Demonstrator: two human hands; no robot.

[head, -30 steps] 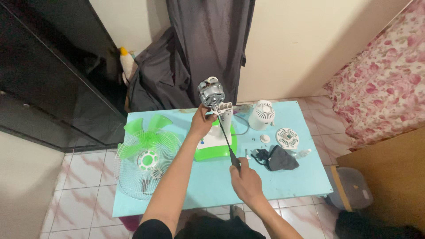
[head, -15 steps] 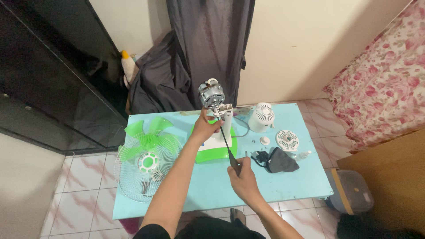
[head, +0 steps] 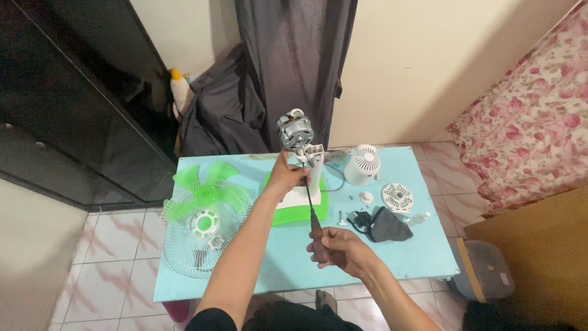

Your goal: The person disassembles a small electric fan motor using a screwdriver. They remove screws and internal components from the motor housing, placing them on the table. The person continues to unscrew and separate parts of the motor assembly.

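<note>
While my left hand (head: pixel 286 176) was wrapped around the white neck just under the motor (head: pixel 295 130), I kept the motor raised above the green base (head: pixel 300 208), which sat near the middle of the blue table (head: pixel 269 270). My right hand (head: pixel 339 250) was clenched on the dark handle of the screwdriver (head: pixel 309 196), nearer me than the base, with the shaft slanting up toward the motor's underside; I could not tell whether the tip sat in a screw. The motor looked like bare metal, so I judged it heavy and top-loaded on that thin plastic neck, rigid but liable to tip, and the neck seemed the safest place to grip, away from the shaft and windings. The screwdriver was stiff and light, best held at the handle. Left of the base lay the green blade (head: pixel 205 184) on a wire grille (head: pixel 199 236). Right of the base stood a white housing (head: pixel 362 164), a round vented cap (head: pixel 397 197) and a dark cloth (head: pixel 383 225), with small screws (head: pixel 340 216) loose just beside the base, easy to knock off.
</note>
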